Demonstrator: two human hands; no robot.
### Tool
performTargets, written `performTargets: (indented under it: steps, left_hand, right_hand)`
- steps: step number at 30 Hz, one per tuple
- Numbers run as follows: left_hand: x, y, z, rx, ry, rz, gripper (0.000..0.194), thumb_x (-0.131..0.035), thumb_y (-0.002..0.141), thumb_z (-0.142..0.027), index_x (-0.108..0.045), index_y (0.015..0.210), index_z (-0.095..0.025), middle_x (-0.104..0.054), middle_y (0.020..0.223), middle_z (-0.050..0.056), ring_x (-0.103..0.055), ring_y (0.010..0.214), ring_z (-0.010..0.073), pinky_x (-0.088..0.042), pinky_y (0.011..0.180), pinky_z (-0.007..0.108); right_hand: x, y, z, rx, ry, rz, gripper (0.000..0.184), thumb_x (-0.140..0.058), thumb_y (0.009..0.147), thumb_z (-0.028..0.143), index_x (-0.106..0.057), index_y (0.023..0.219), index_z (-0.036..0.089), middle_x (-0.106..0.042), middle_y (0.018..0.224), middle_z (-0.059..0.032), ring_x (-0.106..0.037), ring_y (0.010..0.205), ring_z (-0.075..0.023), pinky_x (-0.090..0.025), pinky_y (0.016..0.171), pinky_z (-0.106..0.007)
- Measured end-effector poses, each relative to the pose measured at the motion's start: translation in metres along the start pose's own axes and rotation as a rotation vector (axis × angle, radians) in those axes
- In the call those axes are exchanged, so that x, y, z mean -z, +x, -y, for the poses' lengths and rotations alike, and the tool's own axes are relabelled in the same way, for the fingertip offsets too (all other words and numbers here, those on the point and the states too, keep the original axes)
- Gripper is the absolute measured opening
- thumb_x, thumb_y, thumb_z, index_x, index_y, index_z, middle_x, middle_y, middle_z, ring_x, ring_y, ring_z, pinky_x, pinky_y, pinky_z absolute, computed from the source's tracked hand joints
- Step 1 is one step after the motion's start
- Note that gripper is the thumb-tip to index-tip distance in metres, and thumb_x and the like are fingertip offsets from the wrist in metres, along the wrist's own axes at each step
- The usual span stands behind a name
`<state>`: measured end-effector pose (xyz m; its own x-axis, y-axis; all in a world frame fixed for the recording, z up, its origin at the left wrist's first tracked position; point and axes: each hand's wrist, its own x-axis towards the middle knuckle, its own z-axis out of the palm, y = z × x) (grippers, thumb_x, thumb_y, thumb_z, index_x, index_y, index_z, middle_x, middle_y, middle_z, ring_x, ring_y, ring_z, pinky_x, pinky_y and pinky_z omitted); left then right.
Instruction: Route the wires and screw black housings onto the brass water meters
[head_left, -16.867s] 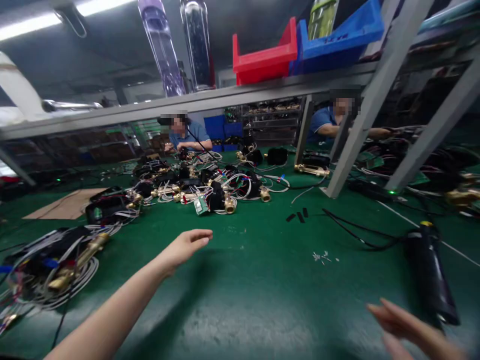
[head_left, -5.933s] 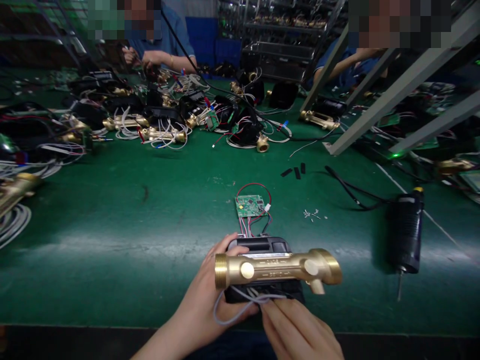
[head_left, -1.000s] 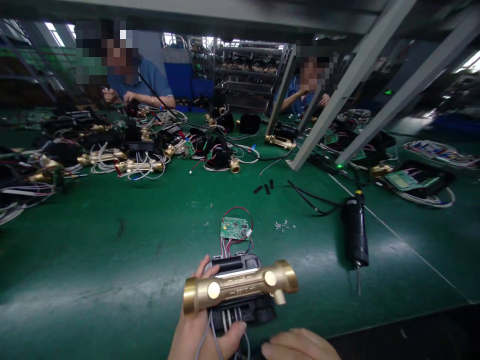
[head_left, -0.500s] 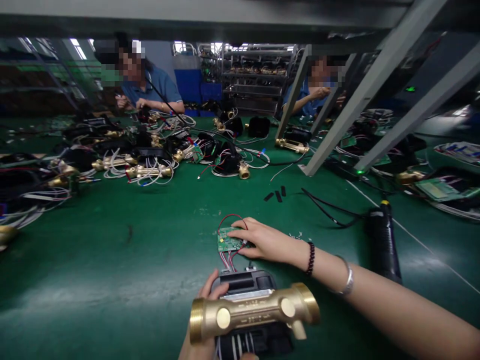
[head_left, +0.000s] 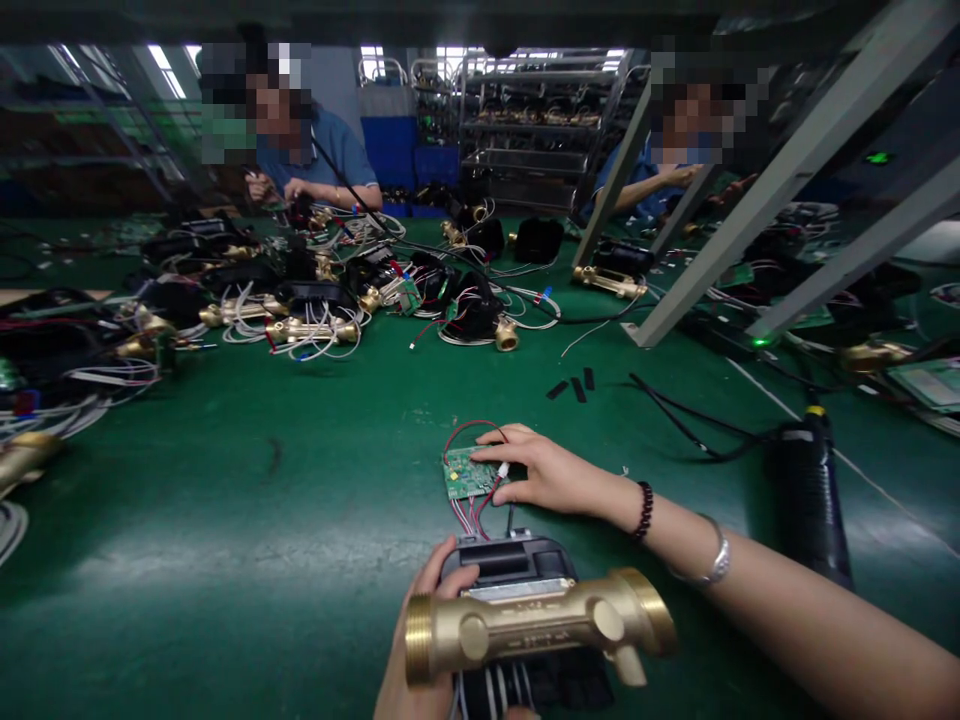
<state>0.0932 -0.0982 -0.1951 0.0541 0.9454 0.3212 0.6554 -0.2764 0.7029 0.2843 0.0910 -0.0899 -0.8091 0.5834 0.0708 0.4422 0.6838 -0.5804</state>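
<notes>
My left hand (head_left: 420, 650) grips a water meter at the near edge of the green table: a brass pipe body (head_left: 536, 625) lying across a black plastic housing (head_left: 510, 560). Thin red, white and grey wires run from the housing up to a small green circuit board (head_left: 469, 470) on the mat. My right hand (head_left: 540, 470) reaches over the housing and rests on the board's right side, fingers curled onto it beside a white connector. That wrist wears a dark bead bracelet and a silver bangle.
A black electric screwdriver (head_left: 806, 495) lies to the right with its cable. Piles of brass meters with wires (head_left: 315, 310) cover the left and the middle far side. Two people in blue shirts work across the table. Grey shelf struts (head_left: 720, 210) slant at the upper right.
My right hand has come up from the table's near edge to the circuit board and now rests on it. The left hand keeps hold of the meter, which sits slightly further right in view.
</notes>
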Motion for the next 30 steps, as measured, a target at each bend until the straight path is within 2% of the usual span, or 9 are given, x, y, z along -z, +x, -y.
performTargets:
  steps: [5, 8, 10, 13, 16, 19, 23, 27, 30]
  left_hand:
    - [0.016, 0.011, -0.043, 0.0, 0.016, -0.024, 0.076, -0.072, 0.057, -0.034, -0.046, 0.126, -0.018, -0.042, 0.142, 0.02, -0.054, 0.119, 0.0364, -0.052, 0.09, 0.05]
    - [0.023, 0.015, -0.055, -0.004, 0.044, -0.017, 0.077, -0.067, 0.055, -0.026, -0.043, 0.127, -0.017, -0.04, 0.143, 0.02, -0.051, 0.123, 0.0362, -0.05, 0.094, 0.05]
    - [0.023, 0.017, -0.054, -0.025, 0.063, -0.04, 0.079, -0.065, 0.056, -0.024, -0.039, 0.13, -0.017, -0.038, 0.144, 0.019, -0.049, 0.125, 0.0358, -0.05, 0.095, 0.049]
    - [0.018, 0.017, -0.044, -0.098, 0.101, -0.081, 0.081, -0.065, 0.058, -0.024, -0.036, 0.133, -0.019, -0.036, 0.145, 0.018, -0.05, 0.124, 0.036, -0.052, 0.093, 0.048]
    - [0.013, 0.016, -0.032, -0.17, 0.126, -0.098, 0.08, -0.066, 0.061, -0.027, -0.035, 0.135, -0.02, -0.036, 0.146, 0.017, -0.053, 0.121, 0.0352, -0.054, 0.089, 0.046]
    - [0.006, 0.015, -0.024, -0.18, 0.077, -0.129, 0.073, -0.062, 0.068, -0.034, -0.036, 0.135, -0.021, -0.038, 0.145, 0.016, -0.051, 0.124, 0.0334, -0.051, 0.094, 0.046]
    - [-0.005, 0.019, -0.003, -0.104, -0.096, -0.161, 0.067, -0.063, 0.068, -0.044, -0.046, 0.128, -0.02, -0.044, 0.143, 0.016, -0.05, 0.125, 0.035, -0.047, 0.098, 0.05]
    - [-0.01, 0.039, 0.031, 0.054, -0.347, -0.087, 0.035, -0.061, 0.076, -0.045, -0.064, 0.102, -0.022, -0.069, 0.111, 0.011, -0.069, 0.094, 0.0299, -0.06, 0.076, 0.042]
    - [-0.009, 0.045, 0.035, 0.058, -0.374, -0.104, 0.023, -0.061, 0.081, -0.036, -0.066, 0.101, -0.024, -0.072, 0.098, 0.009, -0.072, 0.082, 0.0265, -0.062, 0.065, 0.036]
  right_hand:
    - [0.006, -0.016, 0.01, -0.075, -0.032, -0.059, 0.054, -0.082, 0.071, 0.023, -0.063, 0.122, 0.021, -0.057, 0.131, -0.0156, -0.054, 0.121, -0.0271, -0.045, 0.1, -0.045]
    - [0.025, -0.039, 0.009, -0.144, -0.063, -0.147, 0.042, -0.073, 0.08, 0.021, -0.064, 0.12, 0.026, -0.06, 0.129, -0.0089, -0.054, 0.121, -0.0237, -0.045, 0.102, -0.041]
    - [0.042, -0.06, 0.0, -0.245, -0.109, -0.26, 0.029, -0.064, 0.088, 0.021, -0.066, 0.116, 0.025, -0.065, 0.121, -0.0064, -0.058, 0.116, -0.0216, -0.046, 0.1, -0.039]
    - [0.065, -0.091, -0.018, -0.457, -0.2, -0.421, 0.018, -0.055, 0.093, 0.018, -0.066, 0.107, 0.017, -0.068, 0.108, -0.0082, -0.064, 0.102, -0.021, -0.05, 0.093, -0.042]
    - [0.072, -0.105, -0.034, -0.602, -0.249, -0.44, 0.013, -0.057, 0.094, 0.023, -0.064, 0.101, 0.014, -0.067, 0.102, -0.0057, -0.065, 0.094, -0.0192, -0.052, 0.087, -0.042]
    - [0.067, -0.091, -0.044, -0.64, -0.271, -0.401, 0.016, -0.058, 0.094, 0.028, -0.063, 0.103, 0.016, -0.064, 0.107, -0.0059, -0.063, 0.097, -0.0197, -0.052, 0.087, -0.042]
    - [0.059, -0.047, -0.055, -0.69, -0.294, -0.395, 0.021, -0.058, 0.094, 0.03, -0.061, 0.11, 0.016, -0.061, 0.115, -0.0075, -0.061, 0.1, -0.021, -0.052, 0.087, -0.042]
    - [0.06, -0.013, -0.062, -0.807, -0.285, -0.427, 0.025, -0.058, 0.094, 0.032, -0.059, 0.113, 0.016, -0.06, 0.114, -0.0078, -0.061, 0.098, -0.0212, -0.052, 0.085, -0.042]
    - [0.064, -0.008, -0.063, -0.863, -0.223, -0.429, 0.026, -0.059, 0.093, 0.032, -0.058, 0.114, 0.016, -0.059, 0.116, -0.0082, -0.06, 0.1, -0.0218, -0.052, 0.085, -0.042]
